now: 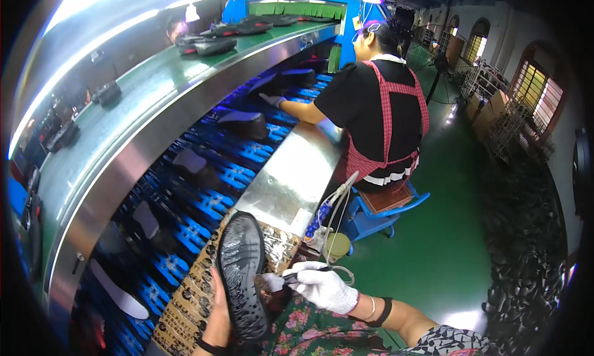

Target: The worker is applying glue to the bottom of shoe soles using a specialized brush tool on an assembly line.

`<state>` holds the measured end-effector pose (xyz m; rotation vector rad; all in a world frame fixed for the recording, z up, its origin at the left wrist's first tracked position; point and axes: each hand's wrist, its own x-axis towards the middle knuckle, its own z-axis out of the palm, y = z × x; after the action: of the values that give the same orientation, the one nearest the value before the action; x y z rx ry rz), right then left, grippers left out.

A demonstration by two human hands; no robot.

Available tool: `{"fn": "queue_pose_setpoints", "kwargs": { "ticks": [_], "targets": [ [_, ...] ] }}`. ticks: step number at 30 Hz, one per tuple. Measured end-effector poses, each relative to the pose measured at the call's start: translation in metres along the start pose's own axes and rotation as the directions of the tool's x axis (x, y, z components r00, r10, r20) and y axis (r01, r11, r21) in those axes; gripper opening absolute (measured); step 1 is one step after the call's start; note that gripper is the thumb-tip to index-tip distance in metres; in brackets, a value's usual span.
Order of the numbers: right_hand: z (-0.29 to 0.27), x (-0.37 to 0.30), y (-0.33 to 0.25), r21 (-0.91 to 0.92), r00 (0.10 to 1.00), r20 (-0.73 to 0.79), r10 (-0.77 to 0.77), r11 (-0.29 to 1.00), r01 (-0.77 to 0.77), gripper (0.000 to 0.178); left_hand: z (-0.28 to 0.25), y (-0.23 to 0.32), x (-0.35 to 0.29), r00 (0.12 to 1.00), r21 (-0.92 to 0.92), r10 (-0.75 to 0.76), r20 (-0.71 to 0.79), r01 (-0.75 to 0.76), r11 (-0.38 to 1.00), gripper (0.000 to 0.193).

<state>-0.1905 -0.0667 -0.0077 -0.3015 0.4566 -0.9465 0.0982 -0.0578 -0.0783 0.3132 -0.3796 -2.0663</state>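
A black shoe sole [240, 257] stands tilted in front of me, its inner face toward me and shiny in its upper half. My bare left hand [218, 309] is closed around the sole's left edge near the lower end. In a white knit glove, my right hand [326, 287] is closed on the dark handle of a brush [274, 283]. The whitish bristles are at the sole's right edge; whether they touch it I cannot tell. A pale thin hose [346, 272] runs up behind my gloved hand. Under the sole lies a stained, patterned cardboard sheet [185, 309].
On the left, a lower blue conveyor [189, 232] carries several soles and shoe parts; above it runs a green belt [133, 96] with dark shoes. A co-worker [387, 108] in a red checked apron sits ahead on a blue stool [377, 220]. Black pieces [526, 263] are piled at right.
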Motion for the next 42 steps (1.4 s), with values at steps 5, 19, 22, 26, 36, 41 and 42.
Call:
{"fn": "queue_pose_setpoints", "kwargs": {
  "ticks": [5, 19, 22, 26, 36, 41, 42],
  "targets": [
    [0.009, 0.022, -0.009, 0.127, 0.992, 0.095, -0.087, 0.989, 0.075, 0.026, 0.029, 0.012, 0.048, 0.833, 0.277, 0.453, -0.317, -0.376, 0.884, 0.061],
    [-0.025, 0.033, 0.026, 0.159, 0.987, -0.155, 0.052, 0.987, -0.027, 0.021, 0.021, -0.046, -0.058, 0.848, 0.16, 0.345, -0.402, -0.306, 0.939, 0.084],
    [-0.011, 0.033, 0.027, 0.15, 0.991, -0.106, 0.084, 0.986, -0.067, 0.025, 0.039, -0.045, -0.059, 0.91, -0.019, 0.26, -0.323, -0.282, 0.959, 0.088],
    [0.002, 0.033, 0.028, 0.157, 0.993, -0.051, 0.108, 0.983, -0.099, 0.022, 0.046, -0.052, -0.042, 0.946, -0.163, 0.2, -0.256, -0.246, 0.955, 0.093],
    [0.016, 0.043, 0.02, -0.029, 0.999, -0.033, 0.009, 1.0, -0.01, 0.022, 0.057, -0.067, -0.033, 0.969, -0.362, 0.104, -0.223, -0.182, 0.914, 0.106],
    [0.023, 0.057, 0.011, -0.078, 1.0, 0.012, -0.019, 0.997, 0.02, 0.02, 0.07, -0.059, -0.017, 0.965, -0.356, 0.026, -0.262, -0.121, 0.926, 0.118],
    [0.021, 0.058, 0.011, -0.083, 1.0, -0.001, -0.009, 0.997, 0.009, 0.02, 0.085, -0.05, -0.013, 0.923, -0.328, -0.042, -0.382, -0.093, 0.94, 0.125]
  ]
}}
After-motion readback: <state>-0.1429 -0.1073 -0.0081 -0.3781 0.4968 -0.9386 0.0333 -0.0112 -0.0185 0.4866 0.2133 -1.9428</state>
